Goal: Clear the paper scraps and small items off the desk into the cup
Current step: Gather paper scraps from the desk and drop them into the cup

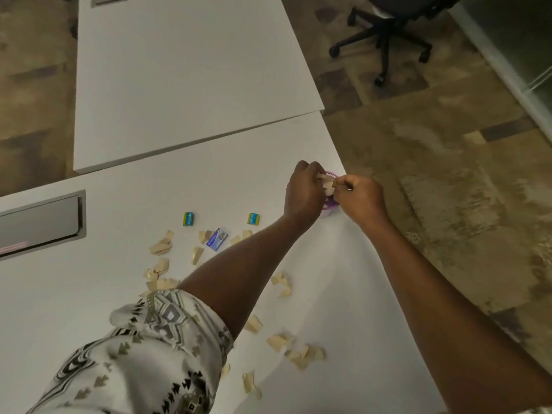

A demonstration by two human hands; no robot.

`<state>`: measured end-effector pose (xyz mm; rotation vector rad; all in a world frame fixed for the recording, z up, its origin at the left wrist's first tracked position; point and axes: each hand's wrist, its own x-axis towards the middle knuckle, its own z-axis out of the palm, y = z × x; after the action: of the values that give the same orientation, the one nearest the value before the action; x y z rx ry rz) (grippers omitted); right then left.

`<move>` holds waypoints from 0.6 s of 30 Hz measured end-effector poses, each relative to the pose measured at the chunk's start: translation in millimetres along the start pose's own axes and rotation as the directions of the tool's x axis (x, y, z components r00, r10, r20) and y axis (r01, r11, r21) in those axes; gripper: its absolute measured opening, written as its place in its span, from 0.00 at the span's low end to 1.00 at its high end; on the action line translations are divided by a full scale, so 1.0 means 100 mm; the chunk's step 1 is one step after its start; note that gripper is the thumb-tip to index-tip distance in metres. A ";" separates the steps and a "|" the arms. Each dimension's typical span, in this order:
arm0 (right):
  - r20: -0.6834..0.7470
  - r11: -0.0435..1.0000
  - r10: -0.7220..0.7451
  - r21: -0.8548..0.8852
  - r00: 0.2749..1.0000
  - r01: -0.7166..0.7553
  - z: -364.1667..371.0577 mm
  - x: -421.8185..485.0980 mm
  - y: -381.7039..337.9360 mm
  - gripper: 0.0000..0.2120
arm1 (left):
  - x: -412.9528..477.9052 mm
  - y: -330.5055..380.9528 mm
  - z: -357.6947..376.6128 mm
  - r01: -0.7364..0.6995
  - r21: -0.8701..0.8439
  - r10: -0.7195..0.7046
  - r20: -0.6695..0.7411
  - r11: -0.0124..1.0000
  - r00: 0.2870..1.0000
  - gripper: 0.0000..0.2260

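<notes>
Head view: the cup (330,206), purple, stands on the white bench (298,138) near its right edge, approx 3 o'clock from frame centre. It's mostly hidden by both hands, w/ only a bit of rim and lower wall showing.

The left hand (303,192) is at the cup's 9 o'clock side, fingers curled in, gripping a wad of scraps (326,184) right over the cup mouth. The right hand (358,195) is at the cup's 3 o'clock side, fingers also curled tight, pinching the same wad from the other side. The hands are almost touching at the fingertips.

Loose scraps (161,246), beige, lie spread over the bench from the cup's 8 o'clock down to its 6 o'clock. Some are part-hidden under the left forearm and the patterned sleeve (155,348).

There are 2 small yellow-blue packets (188,219), approx 9 o'clock of the cup and well apart from each other, both lying flat. A blue-white packet (218,239) lies at 8 o'clock of the cup, tilted, w/ scraps just beside it.

A grey panel (41,225) is set in the bench at frame 9 o'clock. A second bench (185,70) butts on at 12 o'clock. A black office chair (385,34) stands on the carpet (433,150) at 1 o'clock.
</notes>
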<state>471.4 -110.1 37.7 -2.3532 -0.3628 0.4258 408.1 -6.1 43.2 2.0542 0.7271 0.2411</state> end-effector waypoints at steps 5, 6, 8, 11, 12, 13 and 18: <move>-0.051 1.000 0.017 0.012 0.999 -0.017 -0.01 -0.06 0.04 0.10 | -0.05 -0.06 0.01 -0.148 0.160 0.127 0.131 0.976 0.983 0.13; -0.060 1.000 0.015 0.012 0.998 -0.014 -0.02 -0.08 0.05 0.10 | -0.05 -0.09 0.02 -0.175 0.188 0.150 0.140 0.966 0.979 0.13; -0.079 1.000 0.010 0.016 0.997 -0.009 -0.02 -0.14 0.05 0.09 | -0.08 -0.14 0.02 -0.238 0.227 0.208 0.149 0.944 0.967 0.12; -0.097 0.999 0.015 0.035 0.995 -0.011 -0.05 -0.24 0.06 0.06 | -0.15 -0.18 -0.02 -0.316 0.248 0.281 0.167 0.916 0.945 0.13; -0.096 0.998 0.020 0.056 0.995 -0.014 -0.06 -0.29 0.06 0.06 | -0.18 -0.19 -0.05 -0.330 0.256 0.294 0.170 0.909 0.941 0.13; -0.091 0.997 0.026 0.080 0.996 -0.019 -0.07 -0.34 0.07 0.05 | -0.21 -0.19 -0.07 -0.339 0.264 0.303 0.167 0.903 0.938 0.13; -0.022 0.993 0.069 0.101 0.997 -0.067 -0.05 -0.73 0.22 0.07 | -0.50 -0.25 -0.23 -0.321 0.314 0.299 0.117 0.894 0.947 0.17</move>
<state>410.3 -155.9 41.1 -2.2763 -0.2439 0.4353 347.6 -8.6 41.4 2.4872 0.4128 0.2422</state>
